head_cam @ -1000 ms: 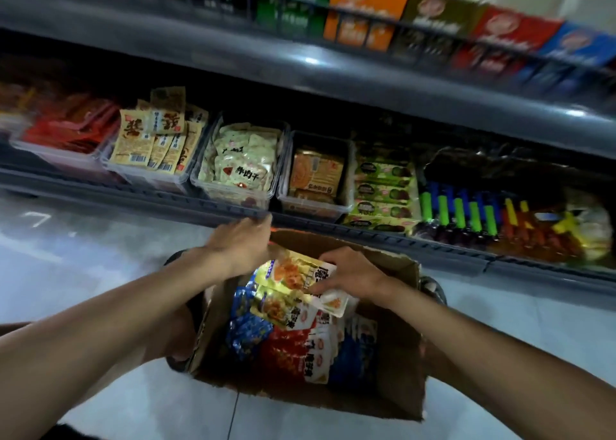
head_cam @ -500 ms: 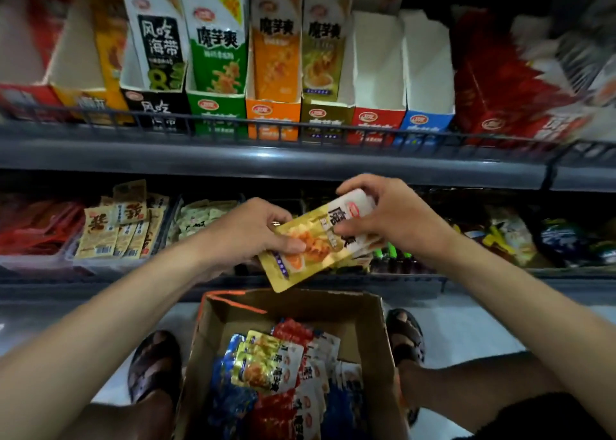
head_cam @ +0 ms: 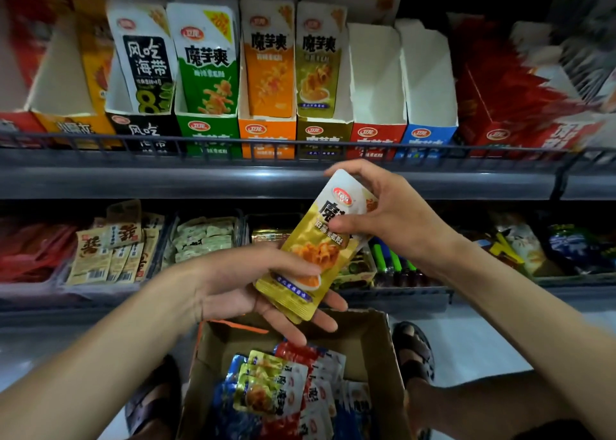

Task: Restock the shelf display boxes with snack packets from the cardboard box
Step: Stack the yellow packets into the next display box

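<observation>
Head: gold packets (head_cam: 316, 249), maybe several, two-handed

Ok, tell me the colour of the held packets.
The packets are gold with white tops; head view.

cardboard box (head_cam: 373, 349): lower part cut off by frame edge | red boxes (head_cam: 520, 106) on shelf at right: blurred, print unreadable | gold packets (head_cam: 310, 249): count unclear, label part-covered by right hand (head_cam: 393, 219)

Grey metal shelving (head_cam: 133, 181) above a pale floor (head_cam: 483, 346), dimly lit.
</observation>
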{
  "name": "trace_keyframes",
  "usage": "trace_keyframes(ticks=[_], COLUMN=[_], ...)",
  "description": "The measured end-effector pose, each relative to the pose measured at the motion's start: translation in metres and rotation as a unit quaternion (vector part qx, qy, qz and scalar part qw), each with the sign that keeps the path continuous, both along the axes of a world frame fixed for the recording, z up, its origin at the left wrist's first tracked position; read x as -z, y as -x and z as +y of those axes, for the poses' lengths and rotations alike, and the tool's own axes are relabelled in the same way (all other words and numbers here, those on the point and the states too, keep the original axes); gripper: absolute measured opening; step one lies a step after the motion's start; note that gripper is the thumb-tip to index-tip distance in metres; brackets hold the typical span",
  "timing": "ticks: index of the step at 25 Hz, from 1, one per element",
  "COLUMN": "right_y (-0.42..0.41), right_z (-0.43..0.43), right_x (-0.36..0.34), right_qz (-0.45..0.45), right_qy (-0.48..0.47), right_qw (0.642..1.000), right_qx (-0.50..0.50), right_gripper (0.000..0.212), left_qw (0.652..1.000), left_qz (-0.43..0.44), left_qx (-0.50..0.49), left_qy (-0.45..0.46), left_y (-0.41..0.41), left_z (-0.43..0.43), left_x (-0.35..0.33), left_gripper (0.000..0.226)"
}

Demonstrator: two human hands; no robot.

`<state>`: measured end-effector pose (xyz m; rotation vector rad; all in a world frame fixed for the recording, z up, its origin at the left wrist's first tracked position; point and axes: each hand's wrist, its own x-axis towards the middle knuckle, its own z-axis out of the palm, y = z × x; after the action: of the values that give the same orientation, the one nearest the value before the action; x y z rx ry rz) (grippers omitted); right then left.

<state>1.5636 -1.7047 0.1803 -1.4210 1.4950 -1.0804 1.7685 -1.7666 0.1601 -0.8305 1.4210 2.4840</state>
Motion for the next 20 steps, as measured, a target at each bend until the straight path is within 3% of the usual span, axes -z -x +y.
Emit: trace_keyframes(ticks=[5, 10, 15, 20], right_y=[0.001, -0.019, -0.042, -0.046], right_z=[0.001, 0.004, 0.008, 0.006], right_x=[0.004, 0.013, 0.015, 0.016], right_qz=[0.050, 0.198, 0.031, -0.005], right_qy=[0.046, 0.078, 0.032, 0.024], right_qw=[0.998, 0.969, 0.985, 0.987], right_qx=[-0.011, 0.123, 0.164, 0.161], right_gripper=[0.061, 0.043, 0.038, 0.029], left_qw=[0.999, 0.979, 0.955, 0.947], left_qz=[0.010, -0.020, -0.035, -0.023], left_qx=[-0.037, -0.116, -0.151, -0.168], left_qy=[0.027, 0.168, 0.253, 0.274], left_y=[0.005, 0.014, 0.022, 0.026], left_z=[0.004, 0.016, 0.019, 0.021], left_x=[0.004, 0.011, 0.019, 0.020], left_gripper=[0.037, 0.030, 0.020, 0.015])
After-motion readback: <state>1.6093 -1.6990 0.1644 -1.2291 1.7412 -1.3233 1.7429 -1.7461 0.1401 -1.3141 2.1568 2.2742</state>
